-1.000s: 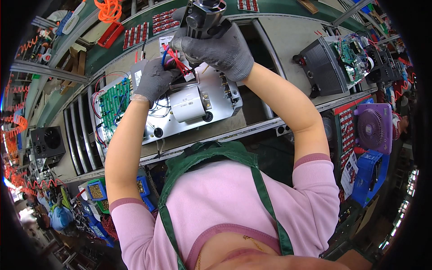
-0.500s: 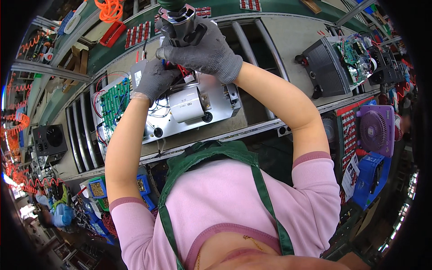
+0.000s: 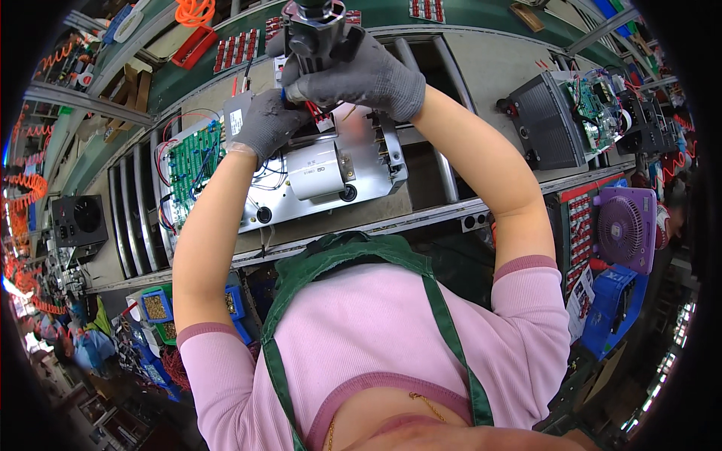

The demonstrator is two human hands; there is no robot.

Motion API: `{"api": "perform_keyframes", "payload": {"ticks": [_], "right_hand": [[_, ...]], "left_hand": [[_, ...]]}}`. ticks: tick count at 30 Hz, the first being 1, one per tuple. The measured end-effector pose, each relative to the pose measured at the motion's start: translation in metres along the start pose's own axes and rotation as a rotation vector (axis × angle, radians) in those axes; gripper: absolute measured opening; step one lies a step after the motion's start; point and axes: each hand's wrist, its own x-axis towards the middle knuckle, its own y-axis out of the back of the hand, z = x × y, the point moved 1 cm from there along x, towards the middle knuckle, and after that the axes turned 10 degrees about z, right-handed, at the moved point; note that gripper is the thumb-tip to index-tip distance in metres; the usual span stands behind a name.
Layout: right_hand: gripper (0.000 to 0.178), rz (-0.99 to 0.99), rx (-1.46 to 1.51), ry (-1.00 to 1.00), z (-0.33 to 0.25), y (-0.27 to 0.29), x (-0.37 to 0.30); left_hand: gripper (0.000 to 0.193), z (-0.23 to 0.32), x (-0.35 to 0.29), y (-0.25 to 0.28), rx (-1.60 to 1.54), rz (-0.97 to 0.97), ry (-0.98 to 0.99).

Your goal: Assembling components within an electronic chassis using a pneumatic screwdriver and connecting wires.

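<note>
My right hand (image 3: 372, 79), in a grey knit glove, is wrapped round a dark power screwdriver (image 3: 314, 41) with a metallic body. The tool stands over the far side of a silver metal chassis (image 3: 293, 214); its tip is hidden. Close beside it, my gloved left hand (image 3: 272, 124) is curled among red and black wires (image 3: 322, 119), its fingertips mostly covered. A grey plate with a white label (image 3: 236, 120) lies against this hand. On the chassis sit a green circuit board (image 3: 194, 165) at left and a large white cylinder (image 3: 316, 171) in the middle.
The chassis rests on a roller conveyor (image 3: 134, 218). Another unit with a dark grey casing (image 3: 538, 120) stands to the right, and a black box (image 3: 79, 222) to the left. A purple fan (image 3: 624, 225), a blue bin (image 3: 613, 316) and small parts bins (image 3: 156, 307) flank me.
My right hand and the screwdriver have shifted slightly right. My left hand has moved a little to the right and nearer me, still among the wires.
</note>
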Motion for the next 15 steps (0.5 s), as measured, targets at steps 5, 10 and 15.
{"api": "perform_keyframes", "payload": {"ticks": [5,10,15], "right_hand": [[0.038,0.251,-0.092,0.062,0.014,-0.009,0.003],[0.042,0.160,0.042,0.028,0.005,-0.001,0.001],[0.045,0.005,0.100,0.016,0.010,-0.005,0.005]], "left_hand": [[0.023,-0.022,-0.008,-0.017,0.102,0.045,0.029],[0.033,-0.016,-0.029,-0.022,0.010,0.111,-0.058],[0.029,-0.016,-0.029,-0.026,0.164,0.142,-0.128]]}}
